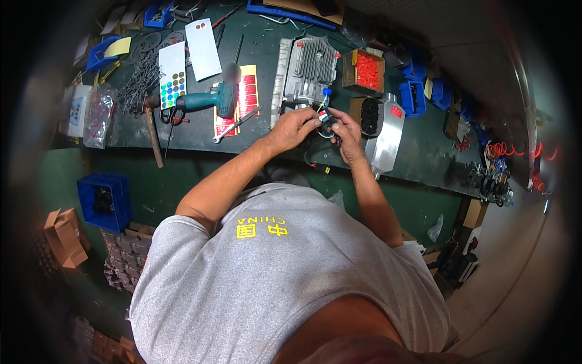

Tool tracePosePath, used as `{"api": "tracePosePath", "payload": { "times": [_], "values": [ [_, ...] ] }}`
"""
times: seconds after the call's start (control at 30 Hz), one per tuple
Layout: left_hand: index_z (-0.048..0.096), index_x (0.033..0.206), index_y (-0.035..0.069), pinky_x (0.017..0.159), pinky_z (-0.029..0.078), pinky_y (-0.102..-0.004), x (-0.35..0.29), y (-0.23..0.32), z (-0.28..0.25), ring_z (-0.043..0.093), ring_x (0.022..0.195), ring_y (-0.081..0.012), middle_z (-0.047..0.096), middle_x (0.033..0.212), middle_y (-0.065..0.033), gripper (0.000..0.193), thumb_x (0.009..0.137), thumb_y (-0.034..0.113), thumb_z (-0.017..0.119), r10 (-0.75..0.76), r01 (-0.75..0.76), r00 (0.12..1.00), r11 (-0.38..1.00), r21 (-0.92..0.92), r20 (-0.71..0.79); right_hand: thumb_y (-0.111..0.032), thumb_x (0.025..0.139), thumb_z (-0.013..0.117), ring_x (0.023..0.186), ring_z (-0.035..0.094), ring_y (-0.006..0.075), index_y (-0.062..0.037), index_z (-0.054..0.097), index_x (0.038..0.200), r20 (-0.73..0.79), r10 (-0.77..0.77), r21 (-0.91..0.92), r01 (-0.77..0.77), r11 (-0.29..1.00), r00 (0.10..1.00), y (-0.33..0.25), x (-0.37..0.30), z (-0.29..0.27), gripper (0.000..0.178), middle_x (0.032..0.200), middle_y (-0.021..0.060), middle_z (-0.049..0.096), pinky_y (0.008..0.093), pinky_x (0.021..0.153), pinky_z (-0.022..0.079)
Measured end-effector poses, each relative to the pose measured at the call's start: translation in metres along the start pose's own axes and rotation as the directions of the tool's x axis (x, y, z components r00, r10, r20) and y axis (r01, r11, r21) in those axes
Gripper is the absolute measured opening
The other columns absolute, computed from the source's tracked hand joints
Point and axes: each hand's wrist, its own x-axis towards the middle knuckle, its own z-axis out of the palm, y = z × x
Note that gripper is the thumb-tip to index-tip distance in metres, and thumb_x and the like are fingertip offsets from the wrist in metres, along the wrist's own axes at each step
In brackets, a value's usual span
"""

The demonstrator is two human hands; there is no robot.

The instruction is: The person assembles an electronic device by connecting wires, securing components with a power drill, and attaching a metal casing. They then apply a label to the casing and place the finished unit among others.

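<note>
A grey finned metal housing [310,67] lies on the green workbench, with colored wires and a blue connector [327,91] at its near end. Just in front of it, my left hand [294,128] is closed, fingertips pinching a small white-and-red connector [323,114] on the wires. Close beside it, my right hand [348,137] has its fingers curled around the wire bundle [328,128]. Loose wire ends with a yellow tip [327,170] hang over the bench's front edge. Part of the bundle is hidden behind my fingers.
Left of the housing lie a teal power drill [209,101], a wrench [236,125], a hammer [153,130] and sticker sheets [204,50]. To the right are a box of red caps [365,71], a box of black parts [370,116], a silver metal cover [387,136] and blue bins [413,99].
</note>
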Motion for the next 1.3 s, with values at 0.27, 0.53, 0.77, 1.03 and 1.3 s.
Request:
{"api": "tracePosePath", "payload": {
  "times": [0.27,0.53,0.77,1.03,1.3],
  "values": [
    [0.064,0.119,0.004,0.083,0.052,-0.0386,0.001,0.012,-0.014,0.065,0.093,-0.0286,0.066,0.104,-0.0142,0.024,0.096,0.012,0.066,-0.076,0.076,0.997,0.997,0.021,0.0,-0.034,0.09,0.068,0.08,0.057,0.0056,-0.0013,0.059,0.137,0.023,0.048,-0.043,-0.047,0.998,0.999,-0.006,-0.001,0.002,0.058,0.092,-0.0008,0.063,0.0205,0.062,0.044],
    [0.057,0.129,0.005,0.101,0.046,-0.0452,0.019,0.018,-0.034,0.056,0.121,-0.0373,0.06,0.127,-0.0154,0.04,0.091,0.009,0.068,0.358,-0.408,0.906,0.881,0.239,0.227,-0.033,0.091,0.064,0.079,0.054,0.0053,-0.0032,0.065,0.128,0.101,0.141,-0.094,-0.131,0.987,0.985,-0.014,0.003,0.0,0.047,0.093,-0.0015,0.062,0.0207,0.06,0.044],
    [0.06,0.125,0.005,0.097,0.048,-0.0449,0.02,0.011,-0.038,0.058,0.115,-0.0375,0.063,0.122,-0.0151,0.04,0.087,0.009,0.073,0.313,-0.382,0.912,0.885,0.267,0.267,-0.034,0.092,0.066,0.082,0.053,0.0049,-0.0034,0.067,0.127,0.144,0.201,-0.127,-0.184,0.975,0.969,-0.027,0.006,0.001,0.047,0.094,-0.0014,0.062,0.0214,0.059,0.042],
    [0.062,0.117,-0.003,0.087,0.056,-0.0346,0.012,0.036,-0.051,0.07,0.098,-0.0209,0.07,0.107,-0.0132,0.051,0.08,0.021,0.087,-0.121,0.088,0.926,0.99,0.108,0.358,-0.018,0.085,0.074,0.106,0.062,0.0143,0.0018,0.066,0.126,0.191,0.036,-0.317,0.027,0.948,0.981,-0.033,-0.002,0.017,0.046,0.114,0.0093,0.067,0.0305,0.094,0.05],
    [0.063,0.115,-0.003,0.089,0.056,-0.0343,0.01,0.053,-0.056,0.069,0.098,-0.0205,0.07,0.106,-0.0131,0.047,0.076,0.011,0.085,-0.092,0.053,0.904,0.993,0.103,0.418,-0.009,0.093,0.061,0.102,0.063,0.0134,0.0022,0.065,0.126,0.219,0.029,-0.203,0.016,0.979,0.975,-0.038,0.002,0.011,0.035,0.111,0.0078,0.069,0.0289,0.093,0.05]
  ]
}}
